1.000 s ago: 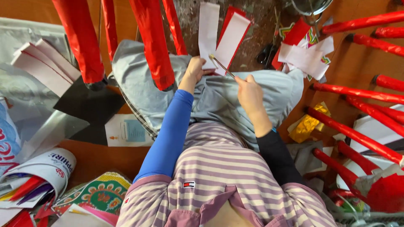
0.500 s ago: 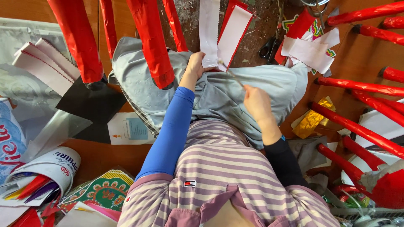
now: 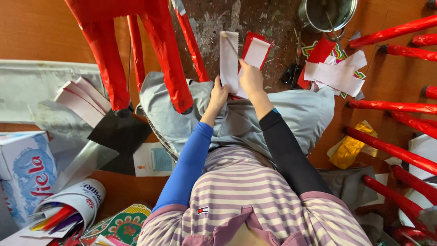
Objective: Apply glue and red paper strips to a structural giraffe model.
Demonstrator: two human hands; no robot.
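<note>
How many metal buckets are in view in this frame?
1. The metal bucket stands at the top edge, right of centre, beyond the scissors and the loose white paper strips. Its top is cropped; others could lie out of frame.

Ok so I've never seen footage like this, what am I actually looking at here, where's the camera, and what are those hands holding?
The single picture comes from a camera worn on a person's head, looking straight down over a striped shirt and grey lap to the floor. There is no machine, just two bare hands. The left hand, on the blue sleeve, holds the lower edge of a white paper strip against the lap. The right hand, on the black sleeve, pinches a thin stick lying across that strip. Beside it sits a red-and-white paper piece. Nearby on the brown floor lie black scissors, more white strips, a metal pot and red paper-wrapped rods.
</note>
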